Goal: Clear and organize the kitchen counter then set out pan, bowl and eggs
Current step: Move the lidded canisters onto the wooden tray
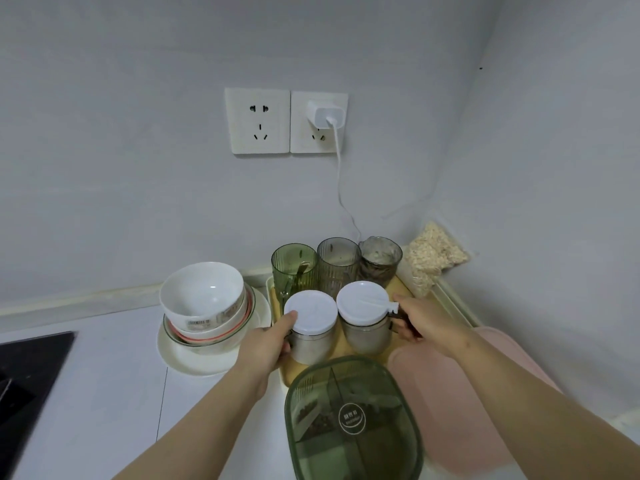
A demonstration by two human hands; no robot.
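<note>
I'm at a home kitchen counter (104, 393). Stacked bowls (202, 299), lidded seasoning jars (311, 311) and a black cooktop (27, 368) sit below wall sockets (257, 120).

Left jar (310, 341) and right jar (365, 336), frosted, white-lidded, stand upright side by side on the yellow tray (398, 287); white bowl (202, 294) sits tilted atop stacked dishes (211, 336) to their left

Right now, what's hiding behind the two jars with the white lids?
Three ribbed cups in a row on the yellow tray: a green cup, a grey cup and a cloudy cup. The left jar and the right jar cover their lower parts.
</note>
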